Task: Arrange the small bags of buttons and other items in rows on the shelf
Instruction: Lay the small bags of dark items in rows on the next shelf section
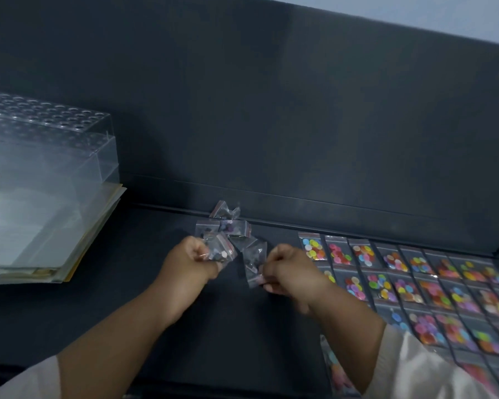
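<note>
While left hand (195,259) pinches one bag (218,250), finished rows (415,283) fill the shelf (127,298)'s right end.
Right hand (288,269), nearer them, pinches another bag (252,269), lengthwise front-to-back.

Your left hand (193,259) and right hand (288,269) are blurred. The fingertips tuck behind the left bag (218,250) and the right bag (252,269), so the exact pinch is unreadable. The contents of the loose pile (231,226) at 12 o'clock from your hands are dark and too small to identify. Your right forearm (346,321) covers part of the laid rows (432,286) at 4 o'clock, and the right and bottom edges crop them. The clear box (46,145) at 9 o'clock is cropped on its left. The print on the papers (41,231) beneath it is illegible.
</note>
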`<state>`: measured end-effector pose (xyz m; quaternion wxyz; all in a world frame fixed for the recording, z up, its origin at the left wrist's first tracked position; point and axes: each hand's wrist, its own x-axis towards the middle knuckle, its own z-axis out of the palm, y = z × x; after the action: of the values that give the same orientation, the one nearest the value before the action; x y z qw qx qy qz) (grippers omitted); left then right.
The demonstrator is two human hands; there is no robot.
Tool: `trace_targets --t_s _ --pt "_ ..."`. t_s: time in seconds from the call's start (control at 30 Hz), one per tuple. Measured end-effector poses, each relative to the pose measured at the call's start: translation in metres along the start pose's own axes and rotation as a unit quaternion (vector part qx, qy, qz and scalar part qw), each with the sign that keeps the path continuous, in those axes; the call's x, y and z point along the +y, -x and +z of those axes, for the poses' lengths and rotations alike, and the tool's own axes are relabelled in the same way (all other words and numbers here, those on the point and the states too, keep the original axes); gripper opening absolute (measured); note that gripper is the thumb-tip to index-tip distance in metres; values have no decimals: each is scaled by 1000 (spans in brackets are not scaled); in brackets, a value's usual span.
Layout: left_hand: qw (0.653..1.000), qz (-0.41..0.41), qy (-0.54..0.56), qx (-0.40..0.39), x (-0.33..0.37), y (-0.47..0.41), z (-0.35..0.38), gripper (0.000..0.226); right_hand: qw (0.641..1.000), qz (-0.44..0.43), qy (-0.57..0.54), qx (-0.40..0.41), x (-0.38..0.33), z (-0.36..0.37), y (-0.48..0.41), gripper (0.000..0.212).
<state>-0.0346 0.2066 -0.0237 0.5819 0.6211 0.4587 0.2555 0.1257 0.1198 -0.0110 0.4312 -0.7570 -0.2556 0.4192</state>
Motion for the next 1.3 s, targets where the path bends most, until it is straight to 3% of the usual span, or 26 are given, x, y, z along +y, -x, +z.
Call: trace_targets --t_s 0.13,0.33,0.43,0.6,0.83,1.0,1.17,1.3 --pt "988 -45 136 -58 20 10 23 33 990 4 -138 -23 0 -17 18 25" --pt "969 -78 200 -119 51 29 73 9 979 -10 -204 -29 11 -61 51 28" --pt "970 -74 178 -151 62 40 103 6 975 -22 -219 -4 20 -92 73 29" --pt "970 -66 137 -187 72 71 164 9 986 -38 -145 67 48 -153 119 20" --pt "959 -77 116 -247 82 155 274 7 975 -77 -110 179 109 -251 207 20" --pt "944 -80 93 -307 85 233 355 7 965 -60 -184 178 159 -322 280 17" --pt "913 -99 93 -385 85 307 431 4 941 -45 -236 239 215 -379 338 16" --pt "892 -90 54 -439 81 350 479 17 925 -31 -261 275 252 -418 368 15"
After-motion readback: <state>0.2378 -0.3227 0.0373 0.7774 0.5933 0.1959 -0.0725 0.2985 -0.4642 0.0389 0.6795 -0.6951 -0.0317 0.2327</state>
